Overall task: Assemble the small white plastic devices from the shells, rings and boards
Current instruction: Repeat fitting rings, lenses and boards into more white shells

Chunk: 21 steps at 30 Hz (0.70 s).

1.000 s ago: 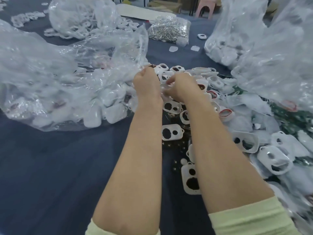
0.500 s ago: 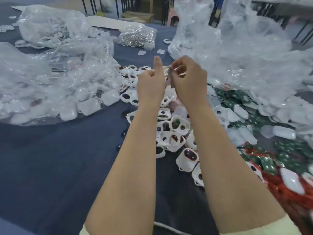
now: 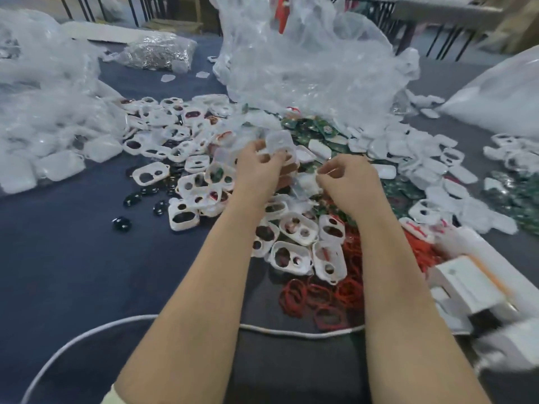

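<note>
Both hands work over the middle of the table (image 3: 73,272), which is covered in dark blue cloth. The left hand (image 3: 258,170) has its fingers curled round a white shell (image 3: 278,141), held just above the heap. The right hand (image 3: 350,182), close beside it, is curled too, with thumb and forefinger pinching a small pale piece (image 3: 328,171) (too blurred to say what it is).

Around and below the hands lies a loose heap of shells (image 3: 291,255), each with 2 cut-outs, some showing red inside. Red rings (image 3: 318,295) are piled on the cloth between the forearms and under the right one. Green boards (image 3: 316,126) are scattered beyond the hands, partly under a large crumpled clear bag (image 3: 306,62).

A few small black pieces (image 3: 122,224) sit apart on the cloth to the left. Another bag of white parts (image 3: 43,126) slumps at the far left. A white cable (image 3: 87,333) curves along the near side, passing under both forearms. A white box (image 3: 466,287) stands at the right.
</note>
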Each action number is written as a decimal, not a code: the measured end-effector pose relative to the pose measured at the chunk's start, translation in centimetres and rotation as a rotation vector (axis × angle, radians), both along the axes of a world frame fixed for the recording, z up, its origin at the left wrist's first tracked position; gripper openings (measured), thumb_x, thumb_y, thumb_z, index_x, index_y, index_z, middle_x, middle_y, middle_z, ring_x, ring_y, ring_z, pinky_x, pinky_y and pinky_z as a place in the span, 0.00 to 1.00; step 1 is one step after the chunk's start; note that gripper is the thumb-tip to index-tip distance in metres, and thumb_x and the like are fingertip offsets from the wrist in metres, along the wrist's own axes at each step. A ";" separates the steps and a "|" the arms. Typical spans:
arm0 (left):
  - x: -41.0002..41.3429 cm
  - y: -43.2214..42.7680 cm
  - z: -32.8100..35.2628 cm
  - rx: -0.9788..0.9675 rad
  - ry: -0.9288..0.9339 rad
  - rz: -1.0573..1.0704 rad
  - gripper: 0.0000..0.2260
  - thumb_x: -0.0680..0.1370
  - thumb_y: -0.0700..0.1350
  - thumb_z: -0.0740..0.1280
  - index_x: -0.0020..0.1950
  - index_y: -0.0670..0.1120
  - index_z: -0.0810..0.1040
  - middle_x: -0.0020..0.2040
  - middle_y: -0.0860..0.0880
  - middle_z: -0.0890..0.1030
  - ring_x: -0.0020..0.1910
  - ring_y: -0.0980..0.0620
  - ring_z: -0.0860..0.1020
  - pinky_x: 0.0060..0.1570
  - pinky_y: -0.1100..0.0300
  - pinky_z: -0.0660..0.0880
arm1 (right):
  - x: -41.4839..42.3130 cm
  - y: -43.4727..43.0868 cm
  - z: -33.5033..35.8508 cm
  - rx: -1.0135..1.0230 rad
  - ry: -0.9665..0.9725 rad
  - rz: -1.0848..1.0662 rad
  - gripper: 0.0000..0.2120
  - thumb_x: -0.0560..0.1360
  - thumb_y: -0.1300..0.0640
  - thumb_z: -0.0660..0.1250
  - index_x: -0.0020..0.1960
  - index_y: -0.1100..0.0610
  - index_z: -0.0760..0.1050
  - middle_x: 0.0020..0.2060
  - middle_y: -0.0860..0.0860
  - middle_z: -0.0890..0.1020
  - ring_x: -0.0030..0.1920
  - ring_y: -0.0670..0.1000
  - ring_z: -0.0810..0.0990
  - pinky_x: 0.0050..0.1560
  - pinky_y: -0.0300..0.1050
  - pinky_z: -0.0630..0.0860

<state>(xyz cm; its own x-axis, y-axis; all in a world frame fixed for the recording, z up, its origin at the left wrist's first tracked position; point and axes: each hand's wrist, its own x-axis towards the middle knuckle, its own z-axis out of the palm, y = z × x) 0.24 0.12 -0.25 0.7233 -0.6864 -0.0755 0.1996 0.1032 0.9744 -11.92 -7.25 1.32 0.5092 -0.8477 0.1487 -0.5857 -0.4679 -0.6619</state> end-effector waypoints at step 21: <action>-0.6 0.5 0.5 -0.052 0.055 0.002 0.07 0.82 0.45 0.62 0.57 0.43 0.73 0.45 0.48 0.83 0.39 0.53 0.84 0.46 0.59 0.82 | -1.0 0.6 1.1 0.095 0.371 0.053 0.10 0.74 0.60 0.69 0.55 0.54 0.80 0.50 0.53 0.82 0.50 0.53 0.79 0.48 0.44 0.74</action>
<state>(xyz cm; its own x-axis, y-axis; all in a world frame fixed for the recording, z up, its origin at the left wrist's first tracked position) -0.34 0.64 0.23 0.7205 -0.6889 -0.0799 0.2527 0.1535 0.9553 -12.92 -6.68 2.40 0.5572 -0.8199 -0.1315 -0.7700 -0.4509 -0.4514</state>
